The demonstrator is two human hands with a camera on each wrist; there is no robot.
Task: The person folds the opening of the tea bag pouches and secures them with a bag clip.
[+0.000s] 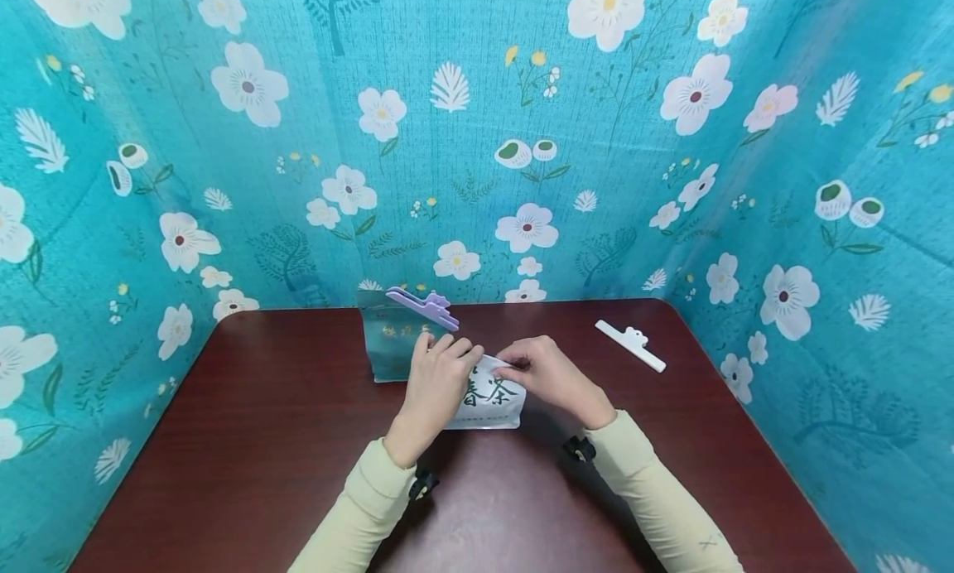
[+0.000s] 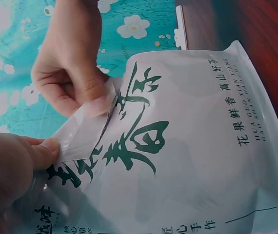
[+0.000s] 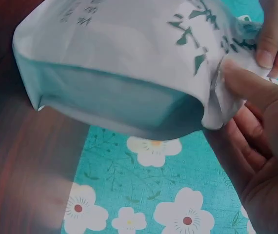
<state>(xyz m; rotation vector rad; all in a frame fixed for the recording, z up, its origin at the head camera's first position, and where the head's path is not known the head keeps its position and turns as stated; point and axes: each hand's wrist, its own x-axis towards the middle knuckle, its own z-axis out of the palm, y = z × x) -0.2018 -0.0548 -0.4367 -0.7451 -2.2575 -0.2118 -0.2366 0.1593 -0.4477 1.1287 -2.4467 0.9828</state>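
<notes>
A white tea bag [image 1: 492,416] with green characters stands on the table in front of the person. Both hands are at its top edge, which is folded over into a flap [image 2: 83,134]. The left hand [image 1: 440,378] pinches one end of this fold, its thumb lying on the flap in the left wrist view. At the other end, the right hand [image 1: 551,376] grips the fold between thumb and fingers. The pouch's pale green side gusset [image 3: 114,97] shows in the right wrist view.
Behind the left hand stands a teal bag [image 1: 383,349] with a lilac sealing clip [image 1: 425,308] across its top. A white sealing clip [image 1: 629,345] lies at the back right of the dark red table [image 1: 246,440]. Floral curtain [image 1: 462,184] surrounds the table's back and sides.
</notes>
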